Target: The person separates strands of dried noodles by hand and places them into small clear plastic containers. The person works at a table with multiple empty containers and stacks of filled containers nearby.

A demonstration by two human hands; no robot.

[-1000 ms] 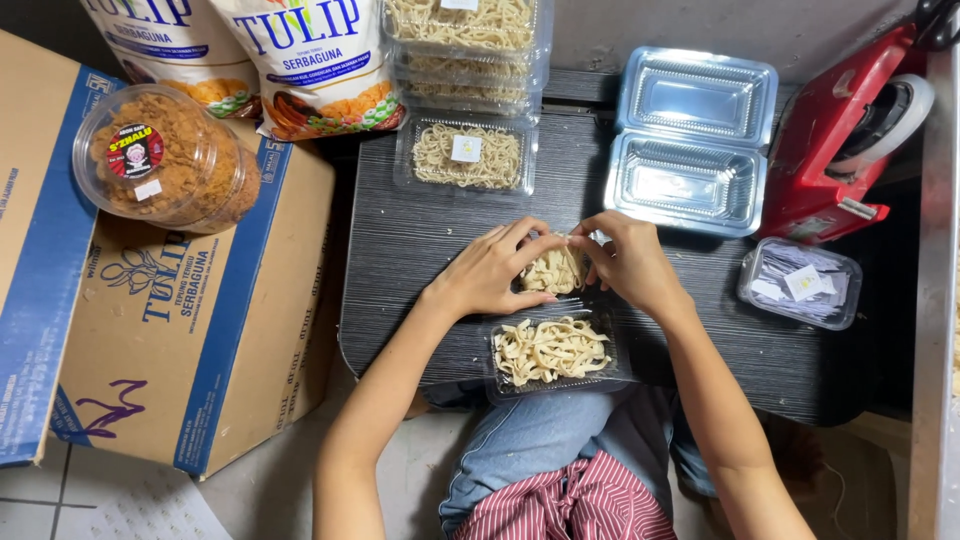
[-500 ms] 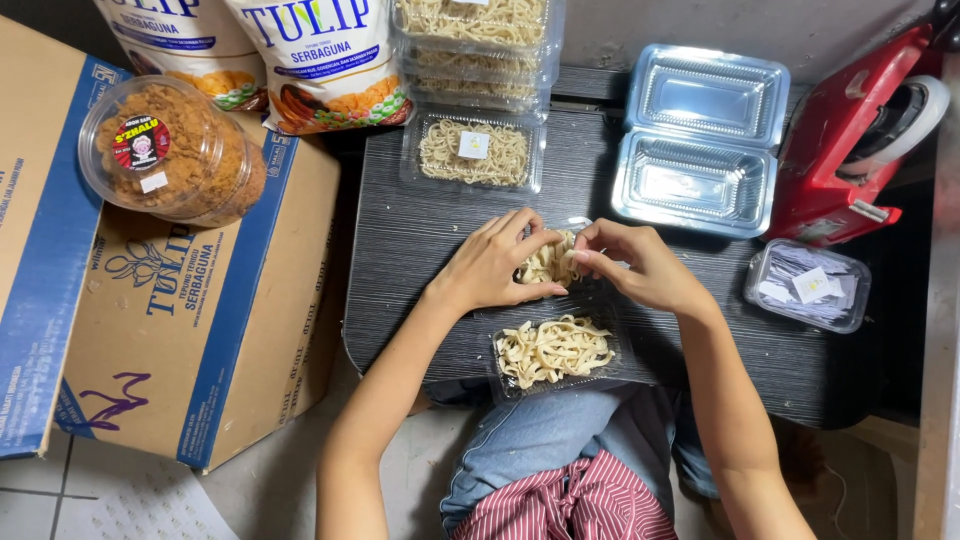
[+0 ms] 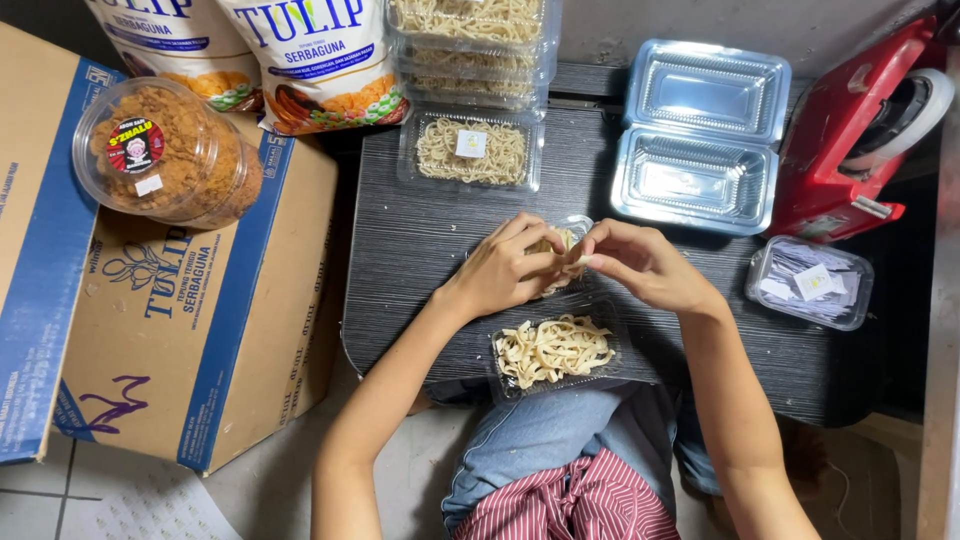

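Observation:
A clear plastic clamshell box (image 3: pixel 556 352) lies open near the front edge of a small dark table (image 3: pixel 410 250), its near half filled with pale fried dough strips. Above its far half, my left hand (image 3: pixel 505 268) and my right hand (image 3: pixel 640 262) meet, fingers pinched together around a small bunch of the same strips (image 3: pixel 562 243). Most of that bunch and the box's far half are hidden behind my fingers.
A closed filled box (image 3: pixel 470 152) lies further back, with several filled boxes stacked (image 3: pixel 472 45) behind it. An empty open clamshell (image 3: pixel 700 135), a red tape dispenser (image 3: pixel 860 130) and a small box of paper labels (image 3: pixel 808 283) are at right. Cardboard cartons (image 3: pixel 190 330), flour bags and a snack tub (image 3: pixel 165 155) stand left.
Both hands stay together over the box's far half, fingers shifting on the strips. The view has moved slightly.

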